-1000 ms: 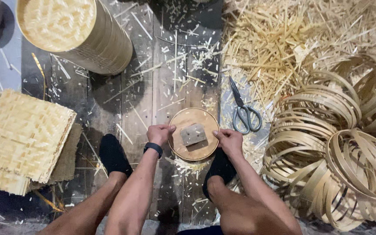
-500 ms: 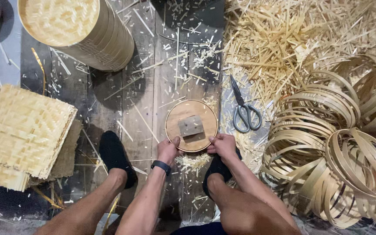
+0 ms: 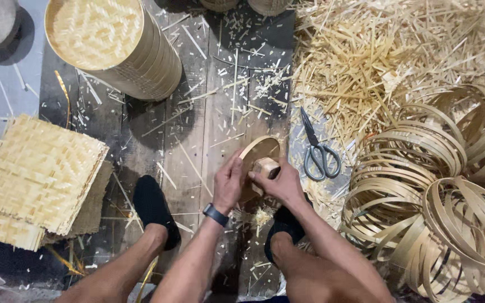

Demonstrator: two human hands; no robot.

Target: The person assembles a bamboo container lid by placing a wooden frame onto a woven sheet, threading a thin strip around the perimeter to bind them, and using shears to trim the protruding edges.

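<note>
We grip a small wooden block (image 3: 265,166) in both our left hand (image 3: 228,183) and right hand (image 3: 279,183), against a bamboo hoop (image 3: 254,147), scissors (image 3: 318,150) nearby.

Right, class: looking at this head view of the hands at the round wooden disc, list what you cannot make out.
- Round wooden disc: lower part hidden in the head view behind the left hand and right hand.
- Small wooden block: partly covered by fingers; grip unclear.
- Pile of bent bamboo hoops: cut off by the right edge.
- Stack of woven bamboo mats: cut off by the left edge.
</note>
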